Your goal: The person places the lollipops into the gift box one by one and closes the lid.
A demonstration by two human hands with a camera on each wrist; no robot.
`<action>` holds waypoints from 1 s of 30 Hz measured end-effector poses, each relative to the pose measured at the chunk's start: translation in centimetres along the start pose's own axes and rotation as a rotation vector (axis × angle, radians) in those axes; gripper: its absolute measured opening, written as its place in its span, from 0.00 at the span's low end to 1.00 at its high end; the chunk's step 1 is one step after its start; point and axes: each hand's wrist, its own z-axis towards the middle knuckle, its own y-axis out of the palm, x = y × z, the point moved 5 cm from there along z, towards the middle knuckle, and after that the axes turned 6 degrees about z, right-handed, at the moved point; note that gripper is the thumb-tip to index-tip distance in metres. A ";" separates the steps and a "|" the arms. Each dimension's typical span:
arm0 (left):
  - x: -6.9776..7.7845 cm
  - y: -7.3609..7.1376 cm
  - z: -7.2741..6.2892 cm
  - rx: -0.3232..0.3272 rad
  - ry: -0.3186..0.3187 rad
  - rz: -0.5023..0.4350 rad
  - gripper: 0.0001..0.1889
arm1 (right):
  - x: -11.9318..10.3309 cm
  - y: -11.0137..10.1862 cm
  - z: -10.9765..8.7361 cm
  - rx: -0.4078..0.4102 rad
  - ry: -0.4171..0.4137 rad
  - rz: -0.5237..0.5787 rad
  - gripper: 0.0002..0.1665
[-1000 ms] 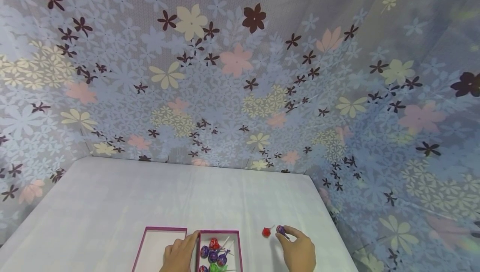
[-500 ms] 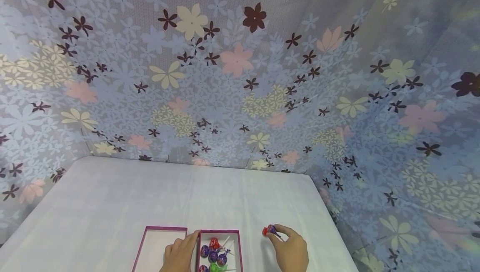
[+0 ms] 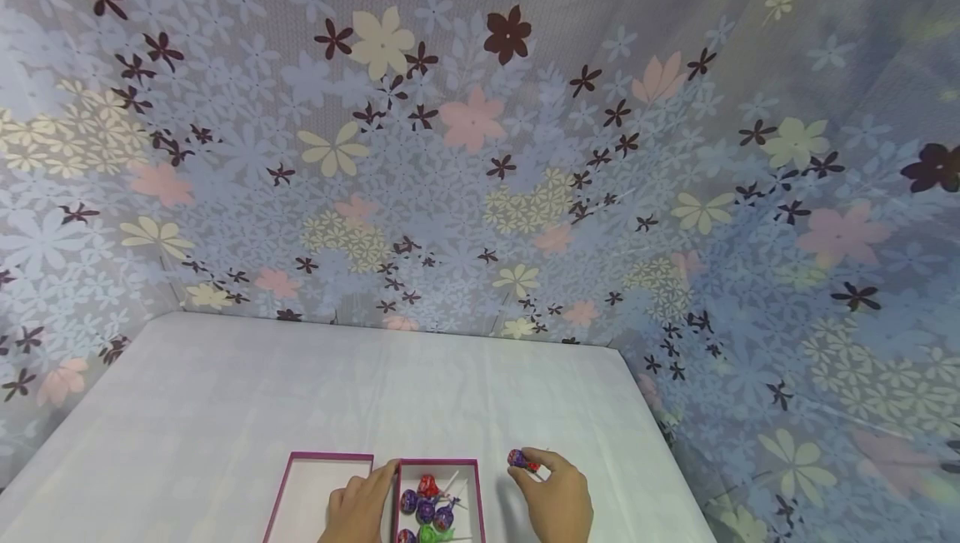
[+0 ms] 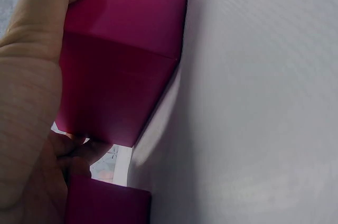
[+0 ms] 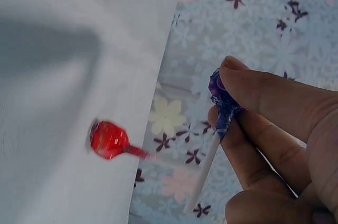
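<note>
Between thumb and fingers, my right hand [image 3: 558, 501] pinches a purple-wrapped lollipop [image 3: 516, 458], held above the table; its white stick slants down in the right wrist view. A red lollipop [image 5: 109, 140] lies on the cloth beyond, partly covered by the hand in the head view. My left hand [image 3: 362, 505] grips the magenta-rimmed box [image 3: 481, 500], fingers over its left wall and thumb on the near face in the left wrist view. Inside that box lie several lollipops: purple ones [image 3: 425, 512], a red one [image 3: 427, 485] and a green one [image 3: 427, 534].
A second magenta-edged box or lid [image 3: 330, 455] with a white inside stands just left of the left hand. White cloth covers the table [image 3: 300, 385]. Flower-printed fabric [image 3: 420, 193] hangs behind and on the sides.
My right hand has moved left with the purple lollipop, passing over the red lollipop toward the box. The left hand and both boxes have stayed put.
</note>
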 end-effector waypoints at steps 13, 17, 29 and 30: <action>-0.1 -0.1 -0.1 -0.001 -0.004 0.000 0.65 | -2.4 1.5 -1.3 0.003 -0.107 0.035 0.17; -0.1 -0.1 0.0 -0.009 -0.008 -0.002 0.65 | -3.0 2.0 -1.7 -0.017 -0.115 0.018 0.18; -0.1 -0.1 -0.1 0.007 0.010 -0.007 0.63 | -4.5 2.9 -2.6 -0.145 -0.181 0.055 0.16; -0.1 0.0 -0.1 0.005 0.009 -0.009 0.64 | -4.6 3.0 -2.6 -0.148 -0.182 0.054 0.17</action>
